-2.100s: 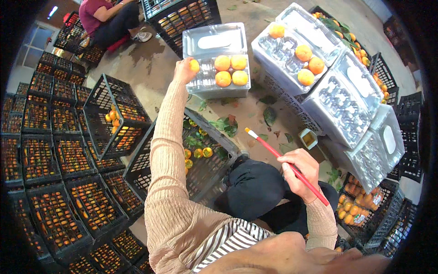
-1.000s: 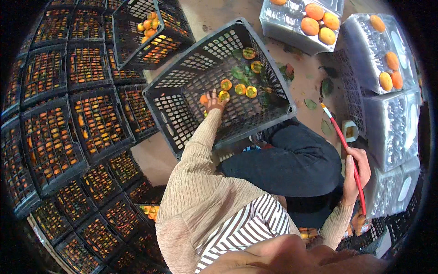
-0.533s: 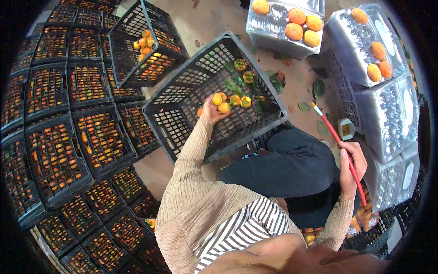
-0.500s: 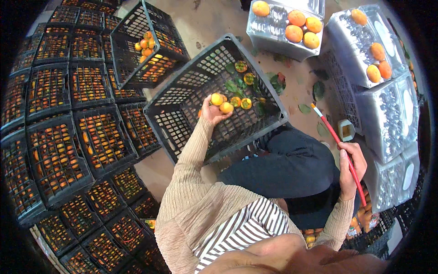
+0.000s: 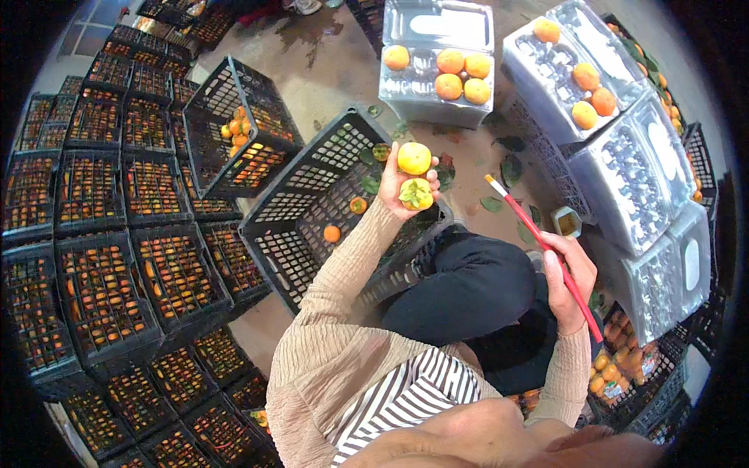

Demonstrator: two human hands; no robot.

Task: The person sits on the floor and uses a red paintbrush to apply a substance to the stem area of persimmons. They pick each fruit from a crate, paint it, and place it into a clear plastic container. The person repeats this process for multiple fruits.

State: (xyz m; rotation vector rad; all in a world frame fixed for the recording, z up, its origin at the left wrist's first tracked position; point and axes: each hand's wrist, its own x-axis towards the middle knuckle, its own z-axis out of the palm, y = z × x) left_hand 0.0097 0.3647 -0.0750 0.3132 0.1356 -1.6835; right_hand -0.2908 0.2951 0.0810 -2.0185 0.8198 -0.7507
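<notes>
My left hand (image 5: 392,189) is closed around persimmons, raised over the right part of a tilted black plastic crate (image 5: 343,140). Two show in it: a yellow-orange persimmon (image 5: 414,158) and, nearer me, another with its green calyx (image 5: 416,196) facing up. Inside the crate lie a few loose persimmons (image 5: 331,233) and green leaves. My right hand (image 5: 571,282) grips a slim red-handled brush (image 5: 524,219); its pale tip points up and left, apart from the fruit. Just beyond that hand stands a small angular cup (image 5: 566,221) of brownish liquid.
Stacked clear plastic trays (image 5: 437,101) hold several persimmons ahead; more tray stacks (image 5: 624,168) stand at the right. Crates full of fruit (image 5: 109,288) line the left side. A tipped crate (image 5: 253,129) stands behind mine. Leaves (image 5: 511,169) litter the floor.
My left hand has lifted the persimmons up and right, out of the crate's middle toward the brush. My right hand and the brush have shifted slightly left in view. The view has turned.
</notes>
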